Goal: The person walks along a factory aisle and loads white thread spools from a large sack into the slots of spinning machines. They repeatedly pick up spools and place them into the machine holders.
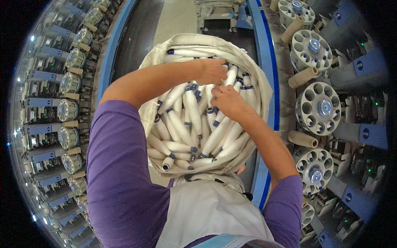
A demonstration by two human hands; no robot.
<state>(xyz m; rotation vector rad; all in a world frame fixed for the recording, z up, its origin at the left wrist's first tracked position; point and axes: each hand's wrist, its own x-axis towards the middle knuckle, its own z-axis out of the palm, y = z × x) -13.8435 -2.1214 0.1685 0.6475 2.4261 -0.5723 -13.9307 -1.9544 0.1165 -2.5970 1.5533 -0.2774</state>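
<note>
A big cream cloth sack (264, 80) stands open in front of my body, filled with white yarn bobbins (193, 108) that have dark blue ends. Reaching across from the left, my left hand (214, 71) is closed at the far right part of the pile, a bobbin's blue end showing by its fingers. Just nearer, my right hand (232, 102) has curled fingers closed around a bobbin among the others. Both hands partly hide what they grip. The bobbins lie at many angles, one (191, 53) along the far rim.
Rows of winding machines line both sides. Round bobbin magazines (318, 108) and tan cone tubes (303, 139) stand close on the right; more magazines (68, 111) run along the left. Blue rails (264, 41) edge the aisle. Ahead is a machine frame (219, 16).
</note>
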